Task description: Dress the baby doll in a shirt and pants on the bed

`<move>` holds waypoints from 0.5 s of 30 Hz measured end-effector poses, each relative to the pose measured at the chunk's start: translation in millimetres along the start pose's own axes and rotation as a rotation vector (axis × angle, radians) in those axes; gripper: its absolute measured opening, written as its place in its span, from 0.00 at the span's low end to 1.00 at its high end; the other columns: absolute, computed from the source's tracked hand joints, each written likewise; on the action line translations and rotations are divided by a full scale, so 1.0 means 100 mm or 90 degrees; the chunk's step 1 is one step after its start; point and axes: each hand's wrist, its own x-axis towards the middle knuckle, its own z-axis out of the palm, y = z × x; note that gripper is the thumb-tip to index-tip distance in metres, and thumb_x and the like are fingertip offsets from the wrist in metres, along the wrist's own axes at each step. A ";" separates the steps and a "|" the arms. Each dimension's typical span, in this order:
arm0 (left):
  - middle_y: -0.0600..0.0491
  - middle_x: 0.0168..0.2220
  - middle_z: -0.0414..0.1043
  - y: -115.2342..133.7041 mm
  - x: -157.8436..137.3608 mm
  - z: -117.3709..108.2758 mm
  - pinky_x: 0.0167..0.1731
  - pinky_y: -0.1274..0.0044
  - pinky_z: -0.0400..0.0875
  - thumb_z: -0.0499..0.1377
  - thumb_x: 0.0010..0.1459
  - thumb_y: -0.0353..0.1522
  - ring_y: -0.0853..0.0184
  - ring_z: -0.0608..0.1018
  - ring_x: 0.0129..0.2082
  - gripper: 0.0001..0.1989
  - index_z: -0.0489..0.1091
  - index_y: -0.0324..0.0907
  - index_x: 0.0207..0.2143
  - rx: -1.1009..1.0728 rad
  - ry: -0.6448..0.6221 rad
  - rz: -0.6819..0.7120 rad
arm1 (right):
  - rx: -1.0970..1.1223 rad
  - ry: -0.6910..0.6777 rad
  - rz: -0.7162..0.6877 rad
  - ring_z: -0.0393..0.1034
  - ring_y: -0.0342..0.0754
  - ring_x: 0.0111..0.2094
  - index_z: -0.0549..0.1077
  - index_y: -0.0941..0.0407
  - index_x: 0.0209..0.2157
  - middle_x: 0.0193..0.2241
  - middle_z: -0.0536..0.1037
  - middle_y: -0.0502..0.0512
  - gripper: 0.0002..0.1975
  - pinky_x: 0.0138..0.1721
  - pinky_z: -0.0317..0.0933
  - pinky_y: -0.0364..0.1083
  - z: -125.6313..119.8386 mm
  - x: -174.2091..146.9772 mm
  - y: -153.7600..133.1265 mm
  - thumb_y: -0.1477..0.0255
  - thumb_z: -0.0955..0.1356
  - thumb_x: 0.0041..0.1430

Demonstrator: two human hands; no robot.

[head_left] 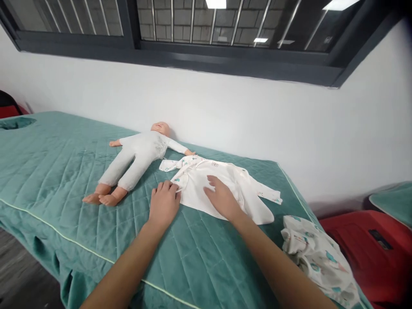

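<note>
A white baby shirt point(207, 182) with a small coloured print lies spread on the green quilted cover, its sleeves out to both sides. My left hand point(164, 206) rests at the shirt's left edge by a thin tie, fingers bent and slightly apart; nothing shows in its grasp. Over the middle of the shirt is my right hand point(223, 197), thumb and fingers apart, holding nothing. Left of the shirt, a baby doll point(140, 152) in a white body suit lies on its back, one hand almost at the shirt's collar.
Crumpled printed baby clothing point(318, 257) lies at the bed's right edge. Beyond it stands a red plastic seat point(370, 253). The quilted bed point(64, 171) runs along a white wall point(241, 116) below a barred window point(206, 25). A hole point(17, 123) shows at the bed's far left.
</note>
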 end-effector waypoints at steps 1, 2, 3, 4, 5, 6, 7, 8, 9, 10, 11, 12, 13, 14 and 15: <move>0.48 0.43 0.73 -0.01 0.03 0.00 0.41 0.66 0.66 0.50 0.65 0.34 0.57 0.72 0.45 0.12 0.72 0.45 0.43 -0.005 0.004 0.017 | 0.056 -0.008 0.037 0.70 0.50 0.52 0.62 0.57 0.60 0.56 0.72 0.60 0.27 0.54 0.61 0.47 0.05 0.21 -0.06 0.66 0.64 0.61; 0.49 0.42 0.73 -0.01 0.04 0.00 0.40 0.66 0.65 0.49 0.66 0.33 0.58 0.72 0.43 0.12 0.72 0.45 0.42 -0.017 0.014 0.038 | 0.095 -0.009 0.081 0.72 0.51 0.50 0.62 0.57 0.59 0.53 0.74 0.61 0.27 0.52 0.63 0.47 0.12 0.42 -0.11 0.66 0.65 0.59; 0.49 0.40 0.73 -0.02 0.05 0.00 0.39 0.67 0.65 0.48 0.66 0.33 0.59 0.72 0.42 0.13 0.72 0.44 0.42 -0.035 0.030 0.063 | 0.110 -0.002 0.102 0.72 0.52 0.49 0.62 0.58 0.59 0.51 0.76 0.61 0.27 0.50 0.64 0.47 0.18 0.62 -0.15 0.65 0.65 0.59; 0.49 0.39 0.73 -0.03 0.05 0.01 0.38 0.68 0.65 0.48 0.67 0.32 0.59 0.72 0.40 0.13 0.71 0.44 0.42 -0.059 0.050 0.092 | 0.122 0.006 0.119 0.73 0.54 0.49 0.62 0.58 0.58 0.48 0.77 0.62 0.28 0.49 0.64 0.48 0.25 0.80 -0.17 0.64 0.65 0.59; 0.49 0.37 0.73 -0.03 0.04 0.01 0.37 0.69 0.65 0.47 0.67 0.32 0.61 0.72 0.39 0.13 0.71 0.43 0.42 -0.087 0.071 0.121 | 0.130 0.019 0.132 0.72 0.55 0.48 0.63 0.59 0.57 0.47 0.77 0.62 0.28 0.48 0.64 0.49 0.32 0.96 -0.18 0.63 0.66 0.58; 0.50 0.36 0.73 -0.03 0.03 0.02 0.37 0.70 0.65 0.47 0.67 0.32 0.62 0.72 0.37 0.12 0.70 0.43 0.42 -0.118 0.091 0.149 | 0.138 0.031 0.141 0.72 0.56 0.48 0.64 0.59 0.56 0.46 0.78 0.62 0.28 0.48 0.64 0.50 0.37 1.08 -0.17 0.62 0.67 0.56; 0.51 0.35 0.72 -0.04 0.02 0.02 0.36 0.71 0.66 0.47 0.67 0.32 0.63 0.72 0.36 0.12 0.70 0.42 0.41 -0.151 0.110 0.171 | 0.151 0.041 0.150 0.72 0.56 0.48 0.66 0.58 0.54 0.45 0.78 0.61 0.27 0.48 0.64 0.51 0.42 1.18 -0.14 0.62 0.68 0.54; 0.51 0.35 0.72 -0.03 0.02 0.03 0.36 0.73 0.66 0.48 0.67 0.33 0.64 0.73 0.35 0.11 0.70 0.42 0.41 -0.183 0.125 0.186 | 0.168 0.049 0.158 0.73 0.56 0.47 0.68 0.58 0.52 0.44 0.78 0.61 0.27 0.47 0.65 0.51 0.44 1.25 -0.10 0.63 0.70 0.51; 0.52 0.34 0.72 -0.03 0.02 0.03 0.35 0.74 0.66 0.48 0.68 0.33 0.65 0.73 0.35 0.11 0.69 0.42 0.40 -0.213 0.135 0.193 | 0.189 0.055 0.162 0.73 0.56 0.45 0.69 0.57 0.50 0.43 0.78 0.59 0.26 0.46 0.65 0.51 0.45 1.30 -0.05 0.64 0.71 0.48; 0.52 0.34 0.72 -0.02 0.02 0.04 0.35 0.75 0.67 0.49 0.68 0.33 0.66 0.73 0.35 0.10 0.69 0.42 0.40 -0.237 0.141 0.195 | 0.215 0.059 0.163 0.74 0.55 0.43 0.71 0.57 0.48 0.42 0.79 0.58 0.25 0.44 0.66 0.50 0.44 1.32 0.01 0.64 0.72 0.46; 0.52 0.34 0.72 0.00 0.03 0.04 0.35 0.76 0.67 0.49 0.68 0.33 0.67 0.74 0.35 0.10 0.69 0.41 0.40 -0.257 0.146 0.194 | 0.245 0.064 0.163 0.74 0.53 0.40 0.71 0.56 0.46 0.40 0.79 0.57 0.25 0.41 0.67 0.49 0.42 1.33 0.08 0.64 0.72 0.46; 0.52 0.34 0.72 0.02 0.05 0.04 0.35 0.76 0.67 0.49 0.67 0.33 0.67 0.74 0.35 0.10 0.69 0.41 0.41 -0.268 0.150 0.193 | 0.277 0.071 0.162 0.75 0.52 0.38 0.72 0.57 0.46 0.38 0.79 0.57 0.24 0.38 0.68 0.48 0.38 1.32 0.15 0.64 0.72 0.46; 0.52 0.34 0.72 0.05 0.06 0.04 0.35 0.76 0.67 0.49 0.67 0.33 0.67 0.74 0.35 0.10 0.69 0.41 0.41 -0.271 0.153 0.195 | 0.309 0.082 0.163 0.75 0.51 0.35 0.72 0.57 0.45 0.37 0.79 0.57 0.23 0.35 0.68 0.47 0.33 1.31 0.21 0.64 0.71 0.46; 0.53 0.33 0.73 0.09 0.07 0.04 0.35 0.76 0.67 0.49 0.67 0.33 0.67 0.74 0.34 0.10 0.69 0.41 0.41 -0.266 0.151 0.207 | 0.338 0.098 0.165 0.75 0.51 0.34 0.72 0.58 0.45 0.36 0.79 0.57 0.22 0.33 0.68 0.47 0.28 1.30 0.28 0.64 0.70 0.47; 0.53 0.33 0.73 0.12 0.08 0.04 0.34 0.75 0.68 0.49 0.67 0.33 0.67 0.74 0.33 0.10 0.70 0.42 0.41 -0.255 0.143 0.230 | 0.365 0.120 0.166 0.75 0.50 0.32 0.72 0.59 0.44 0.35 0.79 0.58 0.22 0.31 0.67 0.46 0.24 1.29 0.33 0.65 0.69 0.47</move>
